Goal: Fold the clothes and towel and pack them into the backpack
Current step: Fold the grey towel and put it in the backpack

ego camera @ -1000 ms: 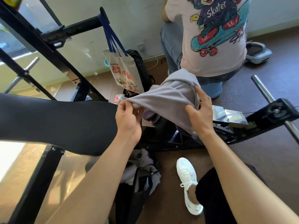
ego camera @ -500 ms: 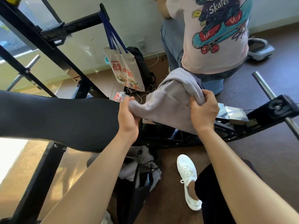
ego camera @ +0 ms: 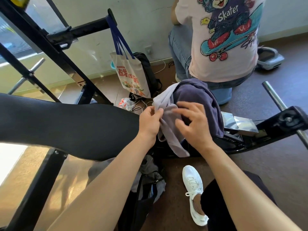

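Between your hands, the grey garment (ego camera: 168,130) looks light and limp. Your left hand (ego camera: 150,121) pinches its edge and your right hand (ego camera: 195,125) hovers loose, empty. Take it by the corners.

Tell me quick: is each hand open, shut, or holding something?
Left hand: pinches the edge of the light grey cloth.
Right hand: open, fingers spread over the dark purple garment, gripping nothing as far as the blur shows.
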`<state>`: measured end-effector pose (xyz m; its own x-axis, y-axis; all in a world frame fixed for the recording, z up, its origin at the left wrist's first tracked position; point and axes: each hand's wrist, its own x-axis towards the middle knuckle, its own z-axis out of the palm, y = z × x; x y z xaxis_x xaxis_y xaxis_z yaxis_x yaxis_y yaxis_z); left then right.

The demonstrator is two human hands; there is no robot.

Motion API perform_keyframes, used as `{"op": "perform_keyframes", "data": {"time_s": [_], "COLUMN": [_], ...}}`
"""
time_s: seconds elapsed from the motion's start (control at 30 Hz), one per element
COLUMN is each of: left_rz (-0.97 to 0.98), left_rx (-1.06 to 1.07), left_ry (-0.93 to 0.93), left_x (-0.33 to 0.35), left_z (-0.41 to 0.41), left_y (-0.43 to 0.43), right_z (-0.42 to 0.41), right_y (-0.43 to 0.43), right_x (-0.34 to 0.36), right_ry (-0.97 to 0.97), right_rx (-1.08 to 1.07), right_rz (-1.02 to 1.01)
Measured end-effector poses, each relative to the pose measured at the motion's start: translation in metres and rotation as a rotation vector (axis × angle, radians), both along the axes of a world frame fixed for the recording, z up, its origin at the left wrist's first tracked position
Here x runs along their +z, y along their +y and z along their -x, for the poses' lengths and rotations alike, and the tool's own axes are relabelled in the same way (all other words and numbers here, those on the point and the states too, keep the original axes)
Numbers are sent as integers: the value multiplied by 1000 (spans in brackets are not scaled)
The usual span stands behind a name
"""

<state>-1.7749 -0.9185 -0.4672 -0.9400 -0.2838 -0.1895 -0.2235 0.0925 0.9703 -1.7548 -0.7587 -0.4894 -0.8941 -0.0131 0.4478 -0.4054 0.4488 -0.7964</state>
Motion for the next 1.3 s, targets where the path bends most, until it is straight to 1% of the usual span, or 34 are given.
{"op": "perform_keyframes", "data": {"time_s": [0.07,0.1,0.2,0.27,0.33,0.4,0.47,0.53,0.57,0.63,0.73,0.77,0.83,0.9,0.93,1.0,1.1,1.17,1.23,1.3], "left_rz": [-43,-78,-176,-204,-228,-138,36,210,281,367,384,396,423,425,412,355,270,264,270,279], "left_rx": [100,157,313,339,298,202,66,-48,-93,-149,-164,-151,-91,-14,9,11,-69,-104,-77,10], "left_ry": [12,27,49,11,-6,1,4,16,29,73,123,144,175,185,183,182,207,214,213,212], "left_x": [-1,0,4,6,9,15,20,25,27,31,35,35,32,26,22,14,7,1,-10,-24], "left_z": [-1,-5,-26,-48,-73,-100,-124,-146,-156,-175,-205,-216,-237,-260,-270,-292,-322,-338,-352,-366], "left_y": [-9,-15,-41,-59,-76,-90,-104,-116,-121,-131,-140,-141,-143,-145,-145,-144,-138,-134,-133,-137], "right_z": [6,7,4,4,3,0,-6,-18,-26,-48,-91,-105,-135,-164,-178,-205,-234,-245,-251,-251], "right_y": [4,3,-6,-8,-10,-15,-24,-34,-41,-60,-91,-99,-112,-121,-125,-130,-136,-141,-146,-146], "right_x": [-4,-7,-11,-12,-12,-13,-13,-11,-9,-7,-12,-14,-15,-11,-9,-7,-13,-21,-34,-44], "right_ry": [-59,-78,-94,-108,-122,-147,-172,-171,-155,-121,-146,-183,-323,-420,-416,-318,-68,40,38,-124], "right_rx": [-131,-157,-140,-151,-171,-175,-184,-183,-155,-18,255,334,471,544,551,510,399,390,396,355], "right_rz": [-90,-147,-339,-388,-411,-436,-440,-403,-375,-309,-218,-181,-79,7,33,20,-135,-242,-295,-302]}}
